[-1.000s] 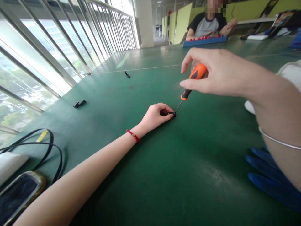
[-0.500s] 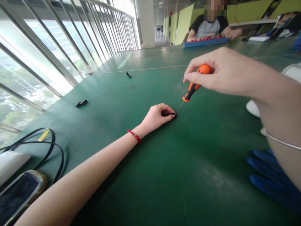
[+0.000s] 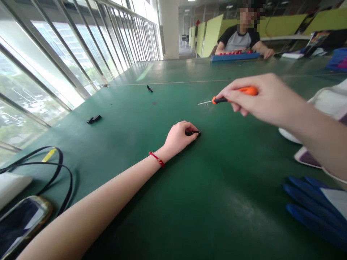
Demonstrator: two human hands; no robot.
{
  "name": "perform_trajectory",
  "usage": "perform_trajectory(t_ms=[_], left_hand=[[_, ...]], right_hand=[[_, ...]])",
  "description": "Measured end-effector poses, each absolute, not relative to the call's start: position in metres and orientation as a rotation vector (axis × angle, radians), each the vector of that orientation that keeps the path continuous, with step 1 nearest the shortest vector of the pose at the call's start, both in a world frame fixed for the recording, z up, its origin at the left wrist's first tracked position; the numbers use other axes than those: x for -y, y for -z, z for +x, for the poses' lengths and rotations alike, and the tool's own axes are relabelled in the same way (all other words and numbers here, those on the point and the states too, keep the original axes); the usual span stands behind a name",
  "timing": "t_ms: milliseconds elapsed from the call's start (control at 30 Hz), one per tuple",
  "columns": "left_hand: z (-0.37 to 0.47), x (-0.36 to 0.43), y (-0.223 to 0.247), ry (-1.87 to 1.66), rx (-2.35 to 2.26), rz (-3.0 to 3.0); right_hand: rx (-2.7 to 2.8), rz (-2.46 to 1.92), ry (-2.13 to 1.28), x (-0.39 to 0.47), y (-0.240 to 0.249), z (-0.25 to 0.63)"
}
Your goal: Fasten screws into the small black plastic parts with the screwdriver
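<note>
My left hand (image 3: pixel 182 136) rests on the green table, its thumb and fingers closed round a small black part (image 3: pixel 192 133). Most of that part is hidden by the fingers. To the right and above it, my right hand (image 3: pixel 257 94) grips a screwdriver (image 3: pixel 248 91) with an orange and black handle. The screwdriver lies nearly level in the hand, its thin metal shaft pointing left, and its tip is apart from the black part. Two more small black pieces lie on the table, one farther off (image 3: pixel 149 88) and one at the left (image 3: pixel 94 119).
Front left are a phone (image 3: pixel 25 220), a white box (image 3: pixel 12 186) and a looped black cable (image 3: pixel 71 177). A blue glove (image 3: pixel 311 202) and a white item (image 3: pixel 322 103) lie at the right. Across the table, a person sits behind a blue tray (image 3: pixel 235 57) of red things. A railing borders the left.
My right hand has drawn the screwdriver tip up and away from the black part and tilted the screwdriver towards level. The left hand still holds the part in nearly the same place.
</note>
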State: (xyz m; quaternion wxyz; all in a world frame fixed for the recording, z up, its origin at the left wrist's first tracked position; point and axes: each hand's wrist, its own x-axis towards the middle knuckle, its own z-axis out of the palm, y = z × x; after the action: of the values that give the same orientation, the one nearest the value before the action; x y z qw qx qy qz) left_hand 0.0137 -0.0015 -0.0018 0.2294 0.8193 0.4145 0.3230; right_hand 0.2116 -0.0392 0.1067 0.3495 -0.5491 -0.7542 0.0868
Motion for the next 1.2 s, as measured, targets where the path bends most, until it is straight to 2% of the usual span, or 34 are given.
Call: perform_trajectory(t_ms=[200, 300, 1200], left_hand=[[0.012, -0.001, 0.003, -0.901, -1.091, 2.174], [0.011, -0.002, 0.003, -0.895, -1.093, 2.165], [0.015, 0.002, -0.001, -0.903, -1.074, 2.183]], right_hand=[[2.022, -1.516, -0.091, 0.044, -0.024, 0.201], [2.075, -1.524, -0.096, 0.043, -0.001, 0.200], [2.076, -1.584, -0.131, 0.037, 0.004, 0.194]])
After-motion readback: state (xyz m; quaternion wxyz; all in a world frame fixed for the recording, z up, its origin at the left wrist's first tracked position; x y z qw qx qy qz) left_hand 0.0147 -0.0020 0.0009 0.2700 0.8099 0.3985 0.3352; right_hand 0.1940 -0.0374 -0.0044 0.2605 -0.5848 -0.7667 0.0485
